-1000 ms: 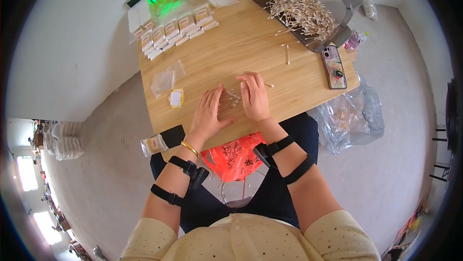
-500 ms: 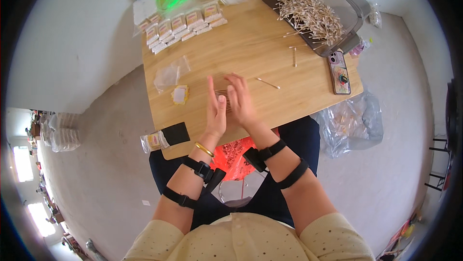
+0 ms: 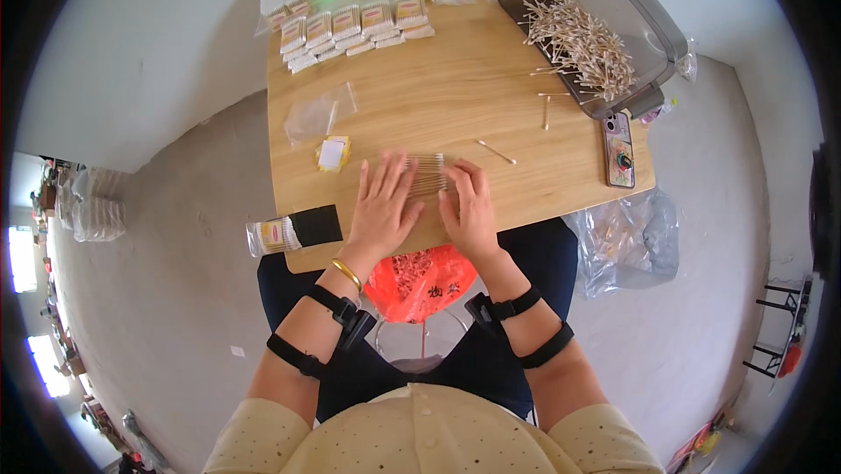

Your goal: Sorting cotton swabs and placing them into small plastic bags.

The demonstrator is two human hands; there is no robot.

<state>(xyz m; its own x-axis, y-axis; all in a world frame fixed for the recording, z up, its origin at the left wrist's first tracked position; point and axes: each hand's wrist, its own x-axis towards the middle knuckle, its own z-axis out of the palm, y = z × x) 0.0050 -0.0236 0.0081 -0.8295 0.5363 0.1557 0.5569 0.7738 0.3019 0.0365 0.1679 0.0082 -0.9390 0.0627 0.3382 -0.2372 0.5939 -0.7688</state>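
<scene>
A flat row of cotton swabs point(image 3: 428, 174) lies side by side on the wooden table in front of me. My left hand point(image 3: 378, 211) rests at the row's left end, fingers stretched out and covering those tips. At the other end my right hand point(image 3: 471, 211) has its thumb apart from its lightly bent fingers, close to the swab tips. Neither hand grips anything that I can see. Left of the row sits a small stack of white and yellow cards point(image 3: 332, 154). Beyond it lies an empty clear plastic bag point(image 3: 321, 114). One loose swab point(image 3: 497, 152) is to the right.
Stacked packs of swabs point(image 3: 346, 25) stand far left. A grey translucent bin point(image 3: 648, 23) holds many loose swabs at the far right, with a phone point(image 3: 618, 150) nearby. A filled pack point(image 3: 275, 235) overhangs the left edge. A red bag point(image 3: 420, 286) hangs below the front edge.
My hands have moved apart, from upright on both sides of the swabs to lower positions at the row's ends. More of the swab row shows between them.
</scene>
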